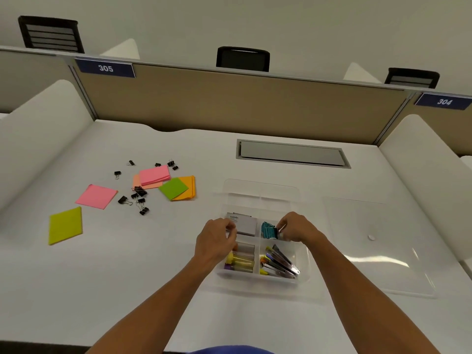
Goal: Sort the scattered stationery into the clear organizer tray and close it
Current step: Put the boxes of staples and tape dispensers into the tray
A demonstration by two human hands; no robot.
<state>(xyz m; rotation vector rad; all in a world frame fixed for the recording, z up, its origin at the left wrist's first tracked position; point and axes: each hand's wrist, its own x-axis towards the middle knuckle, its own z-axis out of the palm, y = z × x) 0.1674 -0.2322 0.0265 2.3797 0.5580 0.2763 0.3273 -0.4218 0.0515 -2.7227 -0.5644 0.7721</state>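
Staplers (279, 263) in tray (304, 274) compartment

Over the clear plastic organizer tray (260, 190), the left grip (217, 241) pinches a grey box (244, 223); the right grip (293, 228) pinches a small teal item (268, 229). Black binder clips (139, 194) and coloured sticky notes (95, 196) lie well left.

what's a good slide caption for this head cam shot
Both hands, left hand and right hand, work inside the clear organizer tray while sticky notes and binder clips wait outside.

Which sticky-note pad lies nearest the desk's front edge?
The yellow-green pad, alone at far left; the pink, green and orange pads all lie farther back.
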